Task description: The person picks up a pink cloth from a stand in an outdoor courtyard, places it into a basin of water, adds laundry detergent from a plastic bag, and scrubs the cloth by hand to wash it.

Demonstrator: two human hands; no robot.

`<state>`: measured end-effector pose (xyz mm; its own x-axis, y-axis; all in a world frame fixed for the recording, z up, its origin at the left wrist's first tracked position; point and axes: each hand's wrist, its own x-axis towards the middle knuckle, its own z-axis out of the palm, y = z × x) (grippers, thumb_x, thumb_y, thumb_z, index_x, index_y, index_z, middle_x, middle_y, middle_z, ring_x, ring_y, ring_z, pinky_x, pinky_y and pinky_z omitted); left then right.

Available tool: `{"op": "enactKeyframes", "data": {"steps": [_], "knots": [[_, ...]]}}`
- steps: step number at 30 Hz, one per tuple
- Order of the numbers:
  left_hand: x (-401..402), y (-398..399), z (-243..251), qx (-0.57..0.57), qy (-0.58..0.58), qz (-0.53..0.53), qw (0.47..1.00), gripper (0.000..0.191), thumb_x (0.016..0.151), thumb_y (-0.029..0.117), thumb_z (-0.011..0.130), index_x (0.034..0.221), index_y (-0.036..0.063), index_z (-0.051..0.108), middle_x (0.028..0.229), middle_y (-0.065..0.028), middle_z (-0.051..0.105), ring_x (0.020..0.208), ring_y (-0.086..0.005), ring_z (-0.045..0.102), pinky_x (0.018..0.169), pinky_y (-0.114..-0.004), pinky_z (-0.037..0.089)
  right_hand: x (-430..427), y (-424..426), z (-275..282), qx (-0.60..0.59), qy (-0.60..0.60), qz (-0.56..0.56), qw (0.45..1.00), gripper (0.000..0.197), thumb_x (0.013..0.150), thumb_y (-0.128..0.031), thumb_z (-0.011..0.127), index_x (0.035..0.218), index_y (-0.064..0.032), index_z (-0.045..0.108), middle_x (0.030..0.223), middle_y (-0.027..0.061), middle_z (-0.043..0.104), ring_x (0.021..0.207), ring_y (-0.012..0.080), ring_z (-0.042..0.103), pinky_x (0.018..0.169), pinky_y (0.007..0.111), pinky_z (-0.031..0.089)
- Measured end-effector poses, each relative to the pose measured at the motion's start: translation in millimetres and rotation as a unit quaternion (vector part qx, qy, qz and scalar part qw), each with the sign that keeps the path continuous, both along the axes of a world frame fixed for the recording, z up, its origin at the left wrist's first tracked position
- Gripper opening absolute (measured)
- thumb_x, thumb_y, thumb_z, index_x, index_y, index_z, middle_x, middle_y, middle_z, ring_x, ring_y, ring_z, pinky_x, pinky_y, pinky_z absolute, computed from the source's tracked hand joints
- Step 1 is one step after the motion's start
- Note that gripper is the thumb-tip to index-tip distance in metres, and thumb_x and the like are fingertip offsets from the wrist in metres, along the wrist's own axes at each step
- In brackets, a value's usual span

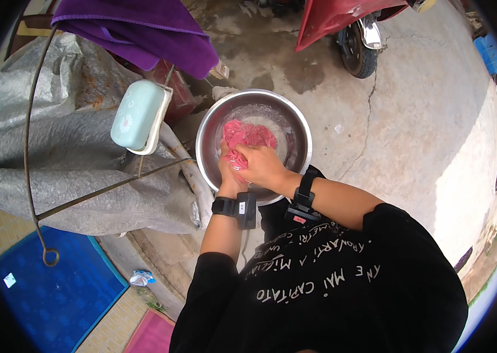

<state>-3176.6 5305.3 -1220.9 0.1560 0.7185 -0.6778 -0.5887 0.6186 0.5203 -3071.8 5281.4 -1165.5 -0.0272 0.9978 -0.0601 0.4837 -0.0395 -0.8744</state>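
Note:
A round metal basin (202,137) with water in it stands before me. Inside it lies a wet pink cloth (250,133), bunched up. My right hand (262,164) is closed on the near part of the cloth. Against the cloth's left side, my left hand (227,170) grips the same bunch; its fingers are partly hidden by the cloth and the right hand. Both hands are close together over the basin's near half. Black devices are strapped to both wrists.
Left of the basin, a light-blue soap box (137,115) sits on a metal wire rack (32,132). A purple towel (142,35) hangs at the top left above a grey tarpaulin (54,128). A red vehicle's wheel (357,53) stands on the concrete at the upper right.

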Motion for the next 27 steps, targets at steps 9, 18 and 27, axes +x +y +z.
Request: {"op": "enactKeyframes", "data": {"steps": [9, 18, 27], "knots": [[31.1, 7.8, 40.5, 0.056, 0.183, -0.066, 0.979, 0.032, 0.088, 0.024, 0.045, 0.11, 0.0009, 0.047, 0.1, -0.0109, 0.056, 0.089, -0.0215, 0.056, 0.077, -0.033, 0.047, 56.1, 29.1, -121.5, -0.219, 0.188, -0.132, 0.948, 0.028, 0.077, -0.028, 0.051, 0.09, -0.0043, 0.058, 0.082, 0.0171, 0.06, 0.077, 0.0272, 0.059, 0.069, 0.034, 0.045], [-33.1, -20.5, 64.8, -0.08, -0.025, -0.021, 0.996, 0.031, 0.083, 0.012, 0.051, 0.109, -0.0031, 0.047, 0.107, -0.0155, 0.055, 0.097, -0.0259, 0.054, 0.086, -0.038, 0.044, 44.1, 4.6, -153.5, -0.363, -0.037, -0.005, 0.931, 0.033, 0.078, -0.023, 0.052, 0.107, -0.0083, 0.055, 0.113, 0.0154, 0.051, 0.108, 0.0305, 0.045, 0.087, 0.045, 0.037], [-59.6, -32.0, 92.1, -0.032, 0.05, 0.002, 0.998, 0.035, 0.085, 0.014, 0.046, 0.114, -0.0059, 0.044, 0.11, -0.0144, 0.053, 0.1, -0.0227, 0.052, 0.089, -0.034, 0.041, 3.3, 10.2, -167.1, -0.221, -0.256, 0.299, 0.892, 0.035, 0.071, -0.023, 0.059, 0.102, -0.005, 0.057, 0.112, 0.0135, 0.049, 0.107, 0.0284, 0.045, 0.095, 0.049, 0.025]]}}
